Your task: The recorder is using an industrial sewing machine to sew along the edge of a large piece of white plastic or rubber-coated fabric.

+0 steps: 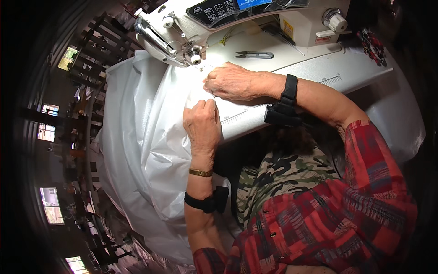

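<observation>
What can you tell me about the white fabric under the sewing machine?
The glossy white fabric sheet looks thin and smooth, creased in soft folds. It lies across the white sewing machine table and drapes off its near-left edge. Its edge sits by the needle, pressed flat by the left hand and right hand.

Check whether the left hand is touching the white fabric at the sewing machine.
Touching. The head view shows the left hand lying flat on the white fabric, fingers pressing it onto the table edge, with no gap visible beneath them.
</observation>
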Demonstrator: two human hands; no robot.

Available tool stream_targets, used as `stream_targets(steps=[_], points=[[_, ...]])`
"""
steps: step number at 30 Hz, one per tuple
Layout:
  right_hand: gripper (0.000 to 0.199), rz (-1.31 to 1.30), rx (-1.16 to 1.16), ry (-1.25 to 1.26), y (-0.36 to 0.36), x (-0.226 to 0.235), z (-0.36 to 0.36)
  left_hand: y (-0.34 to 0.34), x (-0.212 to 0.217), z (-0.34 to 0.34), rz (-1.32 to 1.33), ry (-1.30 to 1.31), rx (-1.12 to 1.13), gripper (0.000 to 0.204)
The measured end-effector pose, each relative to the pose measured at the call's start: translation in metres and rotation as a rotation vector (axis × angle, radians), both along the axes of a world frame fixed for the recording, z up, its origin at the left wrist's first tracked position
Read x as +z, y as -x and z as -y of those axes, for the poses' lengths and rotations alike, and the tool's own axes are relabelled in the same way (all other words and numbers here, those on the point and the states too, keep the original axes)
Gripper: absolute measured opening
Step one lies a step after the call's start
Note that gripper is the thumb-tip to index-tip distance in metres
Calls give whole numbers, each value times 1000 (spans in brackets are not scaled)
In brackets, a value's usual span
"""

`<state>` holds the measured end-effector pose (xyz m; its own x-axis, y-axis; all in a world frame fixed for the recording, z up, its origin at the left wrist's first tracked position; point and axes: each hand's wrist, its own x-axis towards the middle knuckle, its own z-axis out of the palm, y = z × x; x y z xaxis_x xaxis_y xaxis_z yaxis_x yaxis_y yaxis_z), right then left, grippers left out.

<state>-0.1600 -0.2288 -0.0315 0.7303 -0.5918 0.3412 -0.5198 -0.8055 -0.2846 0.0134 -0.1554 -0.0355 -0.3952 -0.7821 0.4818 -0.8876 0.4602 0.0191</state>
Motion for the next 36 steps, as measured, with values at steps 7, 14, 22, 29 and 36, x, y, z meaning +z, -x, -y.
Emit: stream_targets(steps=[7,14,22,29,36], points=[[27,-52,-41,10,-1,-4,6,-7,-3,13,50,39,-99,5],[24,-32,-36,31,-1,-7,15,1,4,41,34,64,-77,10],[26,52,12,-185,-2,-7,26,2,16,8,229,-50,118,6],[28,115,21,-175,0,-9,24,-4,5,-9,207,2,91,8],[25,46,37,-91,-1,-7,18,-11,8,4,183,-79,-68,10]])
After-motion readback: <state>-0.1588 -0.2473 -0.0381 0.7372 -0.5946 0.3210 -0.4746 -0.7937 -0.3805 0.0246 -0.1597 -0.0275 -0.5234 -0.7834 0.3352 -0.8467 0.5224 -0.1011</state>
